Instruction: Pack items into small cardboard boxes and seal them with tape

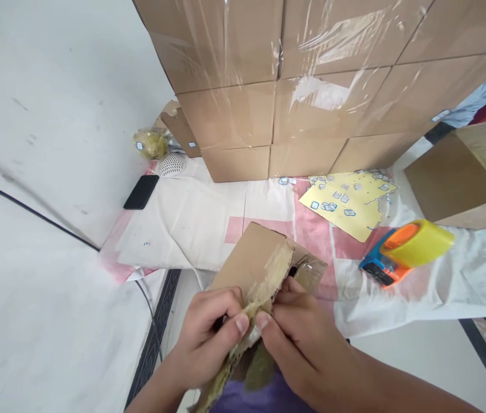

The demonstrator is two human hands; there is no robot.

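Note:
Between my two hands, low in the middle of the head view, is a small cardboard box (249,255) with a ragged, torn edge of corrugated board and strips of tape on it. My left hand (212,330) pinches that edge between thumb and curled fingers. Close beside it, my right hand (301,332) grips the same torn edge, its thumb on top and the fingers hidden partly behind the board. The two thumbs nearly meet. Most of the box's inside is out of sight.
Taped cartons (230,115) stand stacked behind. On the cloth-covered surface (200,218) lie a black phone (141,192), a yellow sheet with small stickers (346,221) and a tape dispenser (398,255). An open carton (449,172) stands at right, a white wall (54,86) at left.

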